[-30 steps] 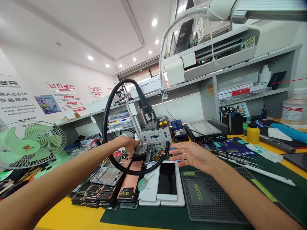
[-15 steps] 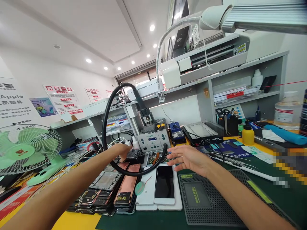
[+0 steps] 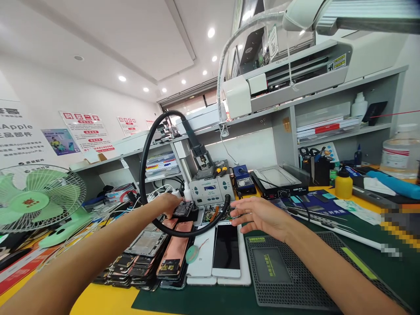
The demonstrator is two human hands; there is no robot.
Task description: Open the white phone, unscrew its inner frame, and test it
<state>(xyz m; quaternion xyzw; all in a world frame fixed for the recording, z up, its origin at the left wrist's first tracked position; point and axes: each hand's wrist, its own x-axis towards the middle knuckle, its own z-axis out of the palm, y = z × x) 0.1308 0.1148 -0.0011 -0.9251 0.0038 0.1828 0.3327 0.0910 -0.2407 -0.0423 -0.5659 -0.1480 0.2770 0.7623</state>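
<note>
Compared with a second ago, the left hand (image 3: 169,205) and the dark phone parts (image 3: 183,209) at its fingers sit farther left, near mid-frame, leaving a wider gap before the circuit boards (image 3: 208,212). Its fingers bend downward; whether they grip, I cannot tell. The right hand (image 3: 259,215), right of centre, stays loosely open, visibly holding nothing.

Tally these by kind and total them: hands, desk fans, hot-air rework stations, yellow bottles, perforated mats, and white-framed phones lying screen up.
Left hand and right hand: 2
Green desk fan: 1
Hot-air rework station: 1
Yellow bottle: 1
Perforated mat: 1
White-framed phone, screen up: 1
Total: 7
</note>
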